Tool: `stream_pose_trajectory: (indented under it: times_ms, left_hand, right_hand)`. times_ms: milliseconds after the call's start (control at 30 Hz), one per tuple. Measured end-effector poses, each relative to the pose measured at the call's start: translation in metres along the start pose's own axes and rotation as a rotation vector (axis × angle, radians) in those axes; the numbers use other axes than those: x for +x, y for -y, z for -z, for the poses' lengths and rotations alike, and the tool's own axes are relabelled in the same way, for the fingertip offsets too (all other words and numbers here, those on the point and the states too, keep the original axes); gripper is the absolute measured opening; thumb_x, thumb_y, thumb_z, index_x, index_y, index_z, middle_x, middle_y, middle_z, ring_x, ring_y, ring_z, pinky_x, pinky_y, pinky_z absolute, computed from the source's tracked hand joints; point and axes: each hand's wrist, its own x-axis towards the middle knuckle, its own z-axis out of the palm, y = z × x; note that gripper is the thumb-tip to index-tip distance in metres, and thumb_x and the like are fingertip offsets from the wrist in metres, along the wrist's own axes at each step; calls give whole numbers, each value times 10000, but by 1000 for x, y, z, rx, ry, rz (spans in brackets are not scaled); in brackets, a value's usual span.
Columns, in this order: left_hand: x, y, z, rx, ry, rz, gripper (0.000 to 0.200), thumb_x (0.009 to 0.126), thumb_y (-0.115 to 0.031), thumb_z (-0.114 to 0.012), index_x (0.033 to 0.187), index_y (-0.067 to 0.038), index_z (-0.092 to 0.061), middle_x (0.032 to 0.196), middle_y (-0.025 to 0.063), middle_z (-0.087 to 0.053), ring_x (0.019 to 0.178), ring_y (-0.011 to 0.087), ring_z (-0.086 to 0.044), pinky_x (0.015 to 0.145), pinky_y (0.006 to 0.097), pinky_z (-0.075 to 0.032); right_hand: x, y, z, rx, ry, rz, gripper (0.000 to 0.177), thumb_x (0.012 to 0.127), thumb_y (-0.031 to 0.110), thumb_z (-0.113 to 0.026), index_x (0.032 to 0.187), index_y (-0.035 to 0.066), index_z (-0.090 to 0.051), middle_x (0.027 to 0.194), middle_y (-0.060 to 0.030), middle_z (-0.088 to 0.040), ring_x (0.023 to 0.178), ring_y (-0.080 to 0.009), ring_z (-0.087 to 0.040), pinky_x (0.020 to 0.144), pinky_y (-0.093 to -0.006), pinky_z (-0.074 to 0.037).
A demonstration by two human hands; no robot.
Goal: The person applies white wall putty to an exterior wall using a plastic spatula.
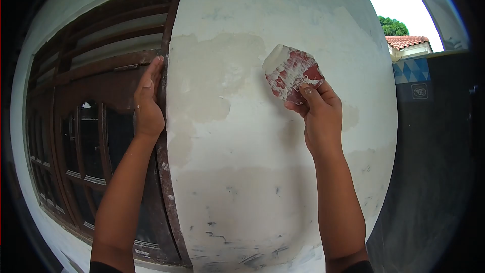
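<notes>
My right hand (321, 116) grips a flat, dark red putty spreader (293, 73) between thumb and fingers, its face smeared with white putty. A thicker pale mass of putty covers the spreader's upper left corner. The tool is raised in front of the white wall (237, 146), which has damp-looking beige patches and dark scuffs lower down. My left hand (150, 103) lies with fingers stretched upward along the brown wooden window frame (164, 172), right at the wall's edge. White smudges show on its fingers.
Left of the wall is a dark wooden window (83, 136) with glass panes and slatted vents above. To the right stands a dark panel (429, 172) with a blue-and-white patterned strip (411, 71). A tiled roof (406, 42) and a tree (393, 26) show beyond.
</notes>
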Motion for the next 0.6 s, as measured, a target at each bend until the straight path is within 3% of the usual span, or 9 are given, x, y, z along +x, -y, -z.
stream_pose_trajectory:
  times_ms: [67, 233, 300, 333, 400, 433, 533, 600]
  left_hand:
    - [-5, 4, -3, 28, 45, -47, 649, 1027, -392, -264, 1468, 68, -383, 1510, 220, -430, 1433, 315, -377, 1215, 413, -233]
    - [-6, 7, 1, -45, 3, -34, 654, 1021, -398, -254, 1472, 56, -383, 1510, 218, -433, 1436, 314, -372, 1216, 414, -229]
    - [-7, 5, -1, -19, 25, -39, 654, 1018, -396, -246, 1473, 53, -381, 1510, 217, -433, 1438, 312, -370, 1217, 414, -228]
    - [-7, 5, -1, -48, 28, -39, 654, 1017, -394, -237, 1473, 52, -380, 1508, 213, -438, 1436, 310, -374, 1216, 413, -228]
    - [-8, 7, 2, -80, 36, -33, 658, 1015, -390, -201, 1474, 47, -377, 1503, 204, -449, 1432, 310, -385, 1215, 408, -231]
    - [-8, 8, 2, -83, 36, -33, 658, 1015, -390, -201, 1474, 47, -377, 1503, 204, -449, 1432, 310, -385, 1215, 408, -231]
    - [-8, 9, 4, -99, 40, -38, 658, 1015, -390, -195, 1473, 45, -381, 1497, 206, -457, 1428, 314, -392, 1214, 407, -231]
    - [-8, 9, 5, -78, 61, -53, 658, 1012, -389, -200, 1470, 45, -386, 1493, 209, -461, 1427, 316, -395, 1214, 407, -231]
  right_hand:
    - [13, 6, -6, -82, -10, 39, 248, 978, 74, -513, 1176, -48, -599, 1062, -108, -668, 895, -159, -657, 771, -304, -591]
    - [44, 6, -7, -210, -22, 110, 289, 962, 68, -502, 1197, -52, -619, 1003, -113, -695, 842, -153, -662, 734, -309, -570]
    - [49, 8, -7, -623, -42, 259, 265, 961, 79, -512, 1180, -5, -636, 1004, -121, -709, 834, -176, -678, 744, -324, -560]
    - [47, 11, -9, -630, -47, 260, 265, 961, 79, -512, 1180, -5, -636, 1004, -121, -709, 834, -176, -678, 744, -324, -560]
    - [40, 18, -19, -1104, -21, 369, 238, 947, 75, -542, 1162, 38, -638, 1034, -142, -714, 873, -227, -697, 765, -360, -554]
    - [41, 13, -20, -1107, -22, 369, 238, 947, 75, -542, 1162, 38, -638, 1034, -142, -714, 873, -227, -697, 765, -360, -554]
    - [58, -17, -17, -1340, -25, 1126, 288, 910, 31, -566, 1194, 32, -610, 1127, -169, -700, 1055, -273, -685, 817, -377, -584]
    - [62, -27, -17, -1436, -38, 1190, 300, 900, 27, -568, 1197, 6, -602, 1148, -191, -689, 1087, -287, -675, 827, -364, -588]
